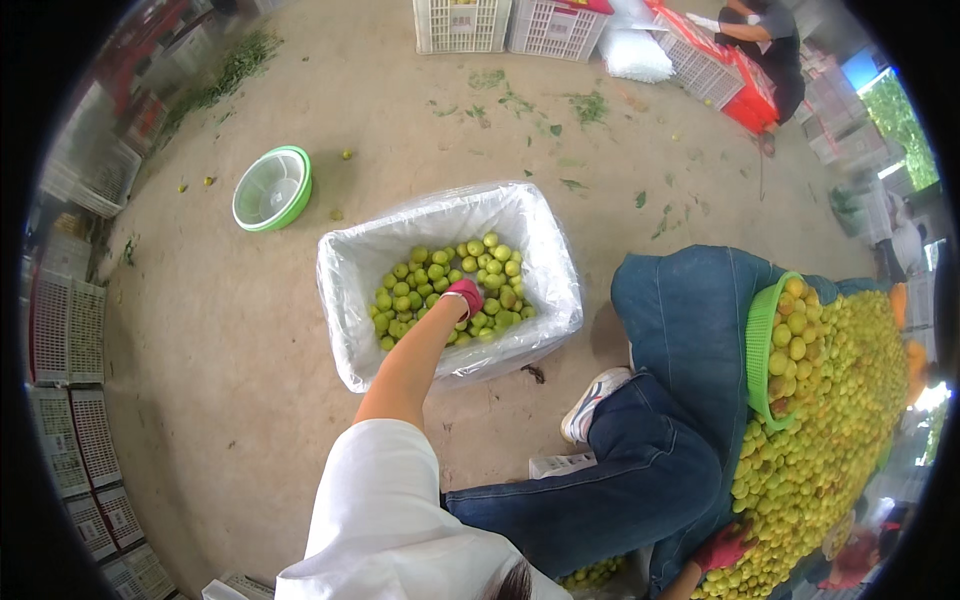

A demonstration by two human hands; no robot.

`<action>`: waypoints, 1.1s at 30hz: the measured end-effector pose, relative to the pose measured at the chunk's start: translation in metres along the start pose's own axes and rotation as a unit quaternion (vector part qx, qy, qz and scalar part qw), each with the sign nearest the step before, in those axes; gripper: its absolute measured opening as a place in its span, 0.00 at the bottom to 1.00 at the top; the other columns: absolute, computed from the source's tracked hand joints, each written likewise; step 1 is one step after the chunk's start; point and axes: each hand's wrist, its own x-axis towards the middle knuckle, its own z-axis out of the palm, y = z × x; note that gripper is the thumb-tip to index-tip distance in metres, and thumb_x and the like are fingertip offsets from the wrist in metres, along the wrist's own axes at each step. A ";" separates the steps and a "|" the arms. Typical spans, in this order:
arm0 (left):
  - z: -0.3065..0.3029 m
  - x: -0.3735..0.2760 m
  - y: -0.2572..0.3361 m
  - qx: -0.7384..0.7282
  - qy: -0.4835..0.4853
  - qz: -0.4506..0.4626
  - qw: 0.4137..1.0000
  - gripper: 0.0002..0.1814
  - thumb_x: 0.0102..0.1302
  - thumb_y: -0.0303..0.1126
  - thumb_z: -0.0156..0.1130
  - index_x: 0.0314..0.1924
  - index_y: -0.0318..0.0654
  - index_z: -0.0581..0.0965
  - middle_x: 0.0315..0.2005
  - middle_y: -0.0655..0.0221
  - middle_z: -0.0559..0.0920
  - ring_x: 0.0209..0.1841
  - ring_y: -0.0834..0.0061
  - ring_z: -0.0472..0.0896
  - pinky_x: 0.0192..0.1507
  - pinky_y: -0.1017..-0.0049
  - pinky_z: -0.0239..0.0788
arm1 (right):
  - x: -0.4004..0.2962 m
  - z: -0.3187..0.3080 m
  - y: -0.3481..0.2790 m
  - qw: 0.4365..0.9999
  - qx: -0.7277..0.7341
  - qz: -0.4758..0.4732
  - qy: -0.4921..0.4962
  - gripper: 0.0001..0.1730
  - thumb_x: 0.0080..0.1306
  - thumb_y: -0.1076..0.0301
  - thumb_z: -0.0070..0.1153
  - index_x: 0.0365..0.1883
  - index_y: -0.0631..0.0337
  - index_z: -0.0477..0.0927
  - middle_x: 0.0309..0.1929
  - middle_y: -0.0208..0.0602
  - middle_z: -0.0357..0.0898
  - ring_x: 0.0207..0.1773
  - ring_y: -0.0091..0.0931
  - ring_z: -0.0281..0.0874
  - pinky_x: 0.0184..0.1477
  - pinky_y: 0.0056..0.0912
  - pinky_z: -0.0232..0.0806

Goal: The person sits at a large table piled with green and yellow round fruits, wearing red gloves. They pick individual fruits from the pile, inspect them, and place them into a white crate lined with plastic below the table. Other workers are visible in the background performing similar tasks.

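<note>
My left hand (466,298), in a red glove, reaches down into a crate lined with clear plastic film (442,210). Round green fruits (405,304) cover much of the crate's bottom around it. Its fingers point away from me, so whether they grip a fruit is hidden. My right hand (724,546), also red-gloved, rests at the near edge of a large heap of yellow-green fruits (810,465), fingers spread. A green plastic basket (761,352) of larger, partly browned fruits leans on the heap, beside a blue cloth (675,300).
A green basin with a white strainer (274,191) sits on the floor. Stacked plastic crates (67,326) line the left; more crates (461,30) stand ahead. Another person (765,45) works at the top right. Leaves (589,107) and a few fruits (346,154) lie scattered.
</note>
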 end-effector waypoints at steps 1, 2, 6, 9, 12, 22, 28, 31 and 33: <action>-0.001 -0.006 -0.002 0.092 -0.007 0.072 0.993 0.14 0.60 0.38 0.59 0.41 0.38 0.83 0.42 0.55 0.84 0.44 0.58 0.83 0.43 0.64 0.76 | -0.001 0.001 0.001 1.000 0.000 -0.002 0.001 0.26 0.68 0.51 0.51 0.65 0.32 0.69 0.70 0.45 0.59 0.54 0.46 0.76 0.50 0.49 0.70; -0.003 -0.012 -0.005 0.181 0.000 0.144 0.973 0.15 0.62 0.39 0.60 0.43 0.39 0.83 0.43 0.55 0.83 0.41 0.59 0.83 0.41 0.66 0.77 | -0.001 0.001 0.001 1.000 -0.015 -0.004 -0.003 0.26 0.68 0.50 0.51 0.65 0.32 0.69 0.70 0.46 0.59 0.55 0.45 0.76 0.51 0.49 0.70; -0.016 -0.047 -0.029 -0.898 -0.051 -0.090 0.427 0.15 0.65 0.30 0.57 0.52 0.39 0.75 0.47 0.57 0.81 0.38 0.64 0.80 0.37 0.75 0.76 | -0.001 -0.007 -0.002 1.000 0.019 0.007 -0.010 0.25 0.67 0.51 0.51 0.64 0.33 0.70 0.70 0.47 0.59 0.56 0.46 0.75 0.52 0.49 0.69; -0.036 -0.075 -0.025 -0.746 0.071 0.197 0.632 0.17 0.65 0.25 0.59 0.54 0.41 0.74 0.49 0.59 0.81 0.41 0.65 0.80 0.41 0.76 0.76 | -0.003 -0.004 -0.006 1.000 0.005 0.005 0.011 0.25 0.68 0.52 0.51 0.64 0.33 0.70 0.70 0.48 0.59 0.56 0.46 0.74 0.53 0.49 0.68; -0.043 -0.080 -0.006 -0.642 0.109 0.253 0.716 0.21 0.60 0.21 0.64 0.54 0.39 0.74 0.46 0.63 0.81 0.46 0.67 0.81 0.48 0.74 0.74 | -0.002 -0.009 -0.007 0.999 0.025 -0.019 0.035 0.25 0.68 0.52 0.51 0.64 0.34 0.70 0.69 0.48 0.59 0.56 0.47 0.74 0.53 0.50 0.68; 0.002 -0.015 0.045 -0.205 0.056 -0.101 0.972 0.26 0.53 0.39 0.67 0.52 0.38 0.78 0.49 0.58 0.81 0.40 0.61 0.84 0.45 0.71 0.77 | -0.002 -0.006 0.006 0.998 0.061 -0.026 0.022 0.25 0.70 0.51 0.49 0.64 0.40 0.70 0.69 0.50 0.60 0.63 0.47 0.67 0.58 0.50 0.64; -0.063 -0.123 0.049 -0.940 -0.101 0.133 0.299 0.23 0.71 0.39 0.56 0.63 0.40 0.69 0.59 0.57 0.72 0.62 0.61 0.70 0.61 0.64 0.68 | -0.022 -0.023 0.022 0.986 0.150 -0.013 0.072 0.25 0.69 0.56 0.53 0.64 0.48 0.71 0.69 0.52 0.59 0.66 0.47 0.64 0.59 0.48 0.65; -0.099 -0.182 0.078 -0.911 -0.150 0.200 0.327 0.31 0.71 0.55 0.51 0.66 0.44 0.66 0.62 0.57 0.70 0.62 0.58 0.70 0.59 0.62 0.69 | -0.031 -0.056 0.017 0.963 0.260 0.032 0.069 0.24 0.69 0.66 0.54 0.64 0.57 0.71 0.69 0.54 0.58 0.71 0.45 0.58 0.65 0.48 0.60; -0.109 -0.207 0.102 -0.895 -0.199 0.231 0.326 0.33 0.69 0.59 0.50 0.65 0.46 0.67 0.62 0.58 0.71 0.62 0.59 0.70 0.56 0.62 0.71 | -0.036 -0.073 0.020 0.937 0.336 0.056 0.073 0.23 0.69 0.67 0.54 0.63 0.58 0.72 0.69 0.54 0.58 0.71 0.44 0.57 0.65 0.47 0.60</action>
